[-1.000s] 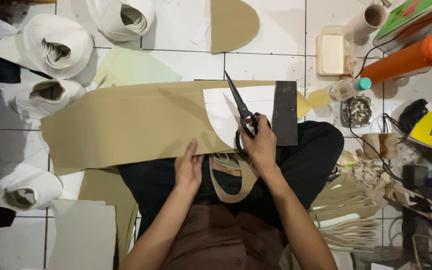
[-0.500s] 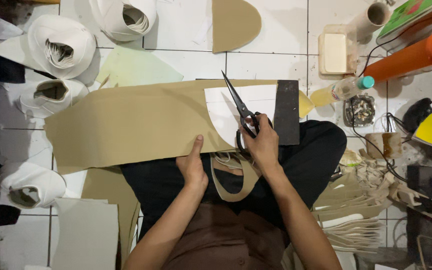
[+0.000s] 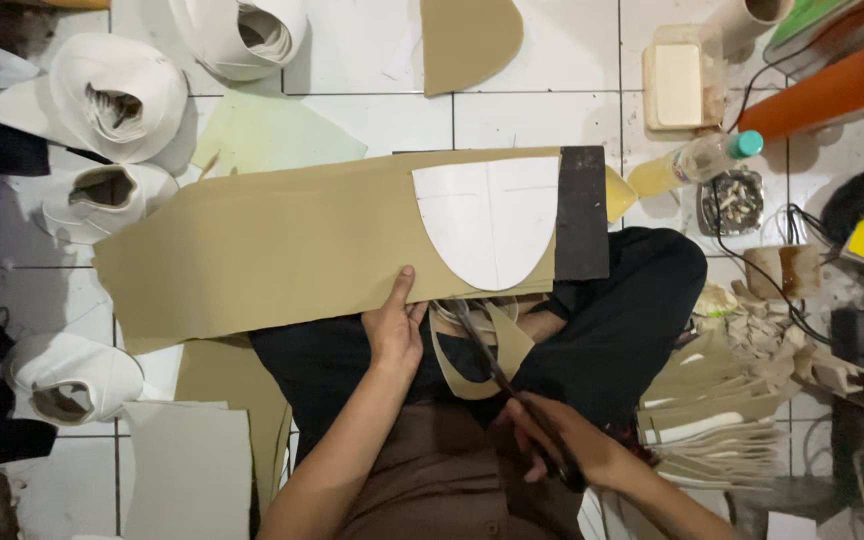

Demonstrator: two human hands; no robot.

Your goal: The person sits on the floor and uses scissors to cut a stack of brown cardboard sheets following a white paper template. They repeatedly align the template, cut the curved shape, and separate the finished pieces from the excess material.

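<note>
My left hand [image 3: 395, 335] pins the tan sheet [image 3: 282, 250] flat while my right hand [image 3: 562, 445] (at five o'clock) grips the scissors [image 3: 497, 375], ready to cut around the white template [image 3: 492, 230].

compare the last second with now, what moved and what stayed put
The right hand has pulled the scissors off the white template, back to the lap, blades now below the tan sheet. It still grips them. The left hand stays pressed on the sheet's near edge. The sheet, template, dark board and white rolls lie as before.
</note>
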